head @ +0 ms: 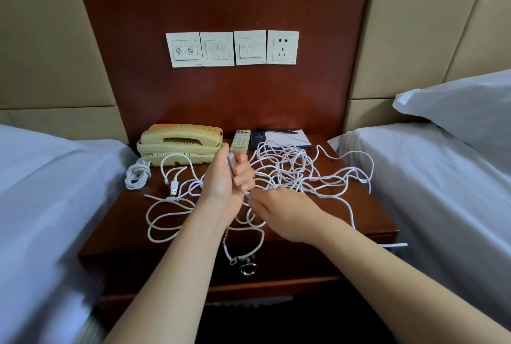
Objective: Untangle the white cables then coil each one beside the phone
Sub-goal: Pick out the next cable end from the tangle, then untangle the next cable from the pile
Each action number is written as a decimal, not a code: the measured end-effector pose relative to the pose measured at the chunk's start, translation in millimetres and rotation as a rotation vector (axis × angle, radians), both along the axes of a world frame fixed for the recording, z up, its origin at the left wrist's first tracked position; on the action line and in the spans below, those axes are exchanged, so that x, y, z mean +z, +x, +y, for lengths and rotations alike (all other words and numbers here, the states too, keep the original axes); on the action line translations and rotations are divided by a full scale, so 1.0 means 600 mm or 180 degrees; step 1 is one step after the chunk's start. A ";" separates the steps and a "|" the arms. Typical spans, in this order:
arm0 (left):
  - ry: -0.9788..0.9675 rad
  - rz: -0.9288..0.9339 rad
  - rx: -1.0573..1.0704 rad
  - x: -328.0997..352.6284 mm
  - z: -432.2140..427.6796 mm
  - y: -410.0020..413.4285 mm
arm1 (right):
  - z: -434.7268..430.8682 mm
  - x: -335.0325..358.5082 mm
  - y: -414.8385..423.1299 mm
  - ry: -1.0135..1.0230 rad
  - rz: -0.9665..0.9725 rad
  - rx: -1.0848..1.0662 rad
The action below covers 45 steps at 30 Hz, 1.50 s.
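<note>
A tangle of white cables (298, 175) sprawls over the dark wooden nightstand (367, 219), with loose loops (166, 222) at the front left and a USB plug (173, 188). One coiled white cable (137, 176) lies beside the beige phone (179, 144) at the back left. My left hand (224, 180) stands upright over the middle, its fingers curled round several turns of cable. My right hand (279, 211) is just below and right of it, pinching a strand that runs up to the left hand.
A remote control (241, 140) and a dark notepad with a pen (282, 137) lie behind the tangle. Beds with white sheets flank the nightstand on both sides. A pillow (464, 106) is on the right bed. Wall switches and a socket (282, 46) sit above.
</note>
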<state>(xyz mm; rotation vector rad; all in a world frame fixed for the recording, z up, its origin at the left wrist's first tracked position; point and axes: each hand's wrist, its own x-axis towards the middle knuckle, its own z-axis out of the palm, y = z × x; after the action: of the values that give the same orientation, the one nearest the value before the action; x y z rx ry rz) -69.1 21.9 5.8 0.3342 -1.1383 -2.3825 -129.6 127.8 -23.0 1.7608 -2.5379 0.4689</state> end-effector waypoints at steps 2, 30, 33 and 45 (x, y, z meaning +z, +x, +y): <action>-0.0061 -0.0080 0.0164 -0.002 -0.005 -0.002 | 0.005 0.012 0.010 0.0115 0.0185 0.0028; -0.0818 -0.0286 -0.1426 -0.018 0.055 -0.004 | 0.035 0.044 -0.072 -0.1991 -0.1540 -0.0052; -0.0601 -0.0135 -0.1442 -0.016 0.059 0.000 | 0.032 0.029 -0.083 -0.1932 -0.1672 -0.0190; 0.0117 -0.0057 -0.0650 -0.013 0.041 -0.009 | 0.021 0.009 -0.040 -0.0303 -0.0601 -0.0446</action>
<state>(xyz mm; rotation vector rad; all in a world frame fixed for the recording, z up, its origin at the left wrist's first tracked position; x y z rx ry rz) -74.8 46.5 -1.8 0.2629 -1.1886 -2.5846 -153.3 140.3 -17.4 1.5630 -2.6879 0.7686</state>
